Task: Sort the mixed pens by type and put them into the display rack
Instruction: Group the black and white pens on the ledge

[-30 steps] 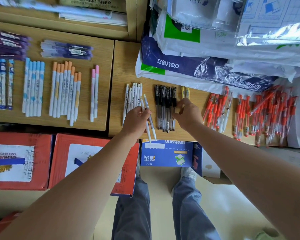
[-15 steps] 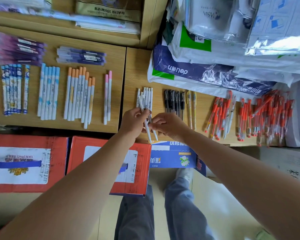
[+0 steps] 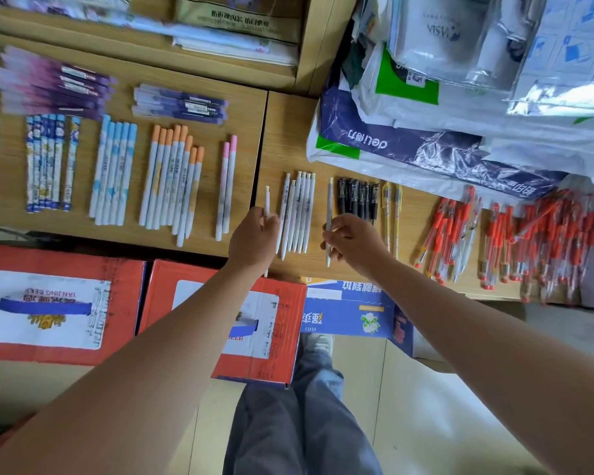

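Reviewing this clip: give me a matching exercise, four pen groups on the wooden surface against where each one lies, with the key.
Things:
1. orange-capped pens
2. black pens
3. red pens
4. two pink-capped pens

Places:
A. far right, in a loose heap
B. at the right edge of the left board, just left of the left hand
C. just above the right hand
D. between the light-blue-capped pens and the pink-capped pair

Pairs: 1-D, 2-C, 3-A, 4-B
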The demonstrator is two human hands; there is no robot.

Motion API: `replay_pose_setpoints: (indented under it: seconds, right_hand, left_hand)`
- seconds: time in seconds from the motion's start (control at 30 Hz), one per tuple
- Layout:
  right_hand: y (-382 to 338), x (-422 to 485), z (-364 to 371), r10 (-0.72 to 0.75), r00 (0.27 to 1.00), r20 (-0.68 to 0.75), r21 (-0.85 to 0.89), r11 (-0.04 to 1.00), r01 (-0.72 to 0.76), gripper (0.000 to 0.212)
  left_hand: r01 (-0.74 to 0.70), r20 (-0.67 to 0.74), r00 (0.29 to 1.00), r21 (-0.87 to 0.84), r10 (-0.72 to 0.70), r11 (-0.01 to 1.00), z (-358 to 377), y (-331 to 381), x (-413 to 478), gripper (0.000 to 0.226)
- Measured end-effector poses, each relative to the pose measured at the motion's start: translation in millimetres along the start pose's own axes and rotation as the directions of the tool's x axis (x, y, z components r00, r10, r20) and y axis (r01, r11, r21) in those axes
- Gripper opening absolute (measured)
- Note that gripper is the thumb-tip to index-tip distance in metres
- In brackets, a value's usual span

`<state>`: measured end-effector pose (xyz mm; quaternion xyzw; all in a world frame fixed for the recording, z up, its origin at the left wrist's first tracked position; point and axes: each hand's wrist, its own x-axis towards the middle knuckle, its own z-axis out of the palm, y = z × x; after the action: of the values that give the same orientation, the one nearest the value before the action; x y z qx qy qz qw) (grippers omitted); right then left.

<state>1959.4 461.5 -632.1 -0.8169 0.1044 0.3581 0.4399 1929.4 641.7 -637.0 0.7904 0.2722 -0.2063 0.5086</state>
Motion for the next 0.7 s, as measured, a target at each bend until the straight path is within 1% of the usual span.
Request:
replay_pose_setpoints:
  seconds: [0.1,0.23,0.27,0.33,0.53,0.7]
  right_hand:
    - [2,5,-2,-0.029,0.999,-0.014,-0.056,0.998,0.028,0.004]
    - [0,18,3,-0.048,0.998,-0.031,-0.104,0.994,0.045,0.002]
    - [0,22,4,-0.051,0.998,-0.033,-0.117,0.992,0.047,0.001]
    - [-1,28,6,-0.063,0.997,-0.046,-0.159,0.986,0.055,0.006]
    - [-2,36,5,-0.082,0.992,-0.091,-0.250,0.967,0.057,0.016]
    - [-4,40,2,-0.090,0.993,-0.070,-0.247,0.967,0.070,0.017]
  left_hand:
    - [-0.015,-0.058,0.998,0.150,0.024,0.989,4,1,13,0.025]
    - [-0.022,-0.112,0.992,0.346,0.064,0.938,10,-1,32,0.025]
    - [-0.015,-0.115,0.991,0.363,0.061,0.932,11,-3,36,0.025]
    - [-0.023,-0.109,0.992,0.366,0.068,0.930,12,-5,42,0.027]
    - [-0.142,-0.085,0.978,0.396,0.191,0.907,9,-8,43,0.032]
    - [-0.168,-0.031,0.980,0.388,0.195,0.906,9,-8,43,0.031]
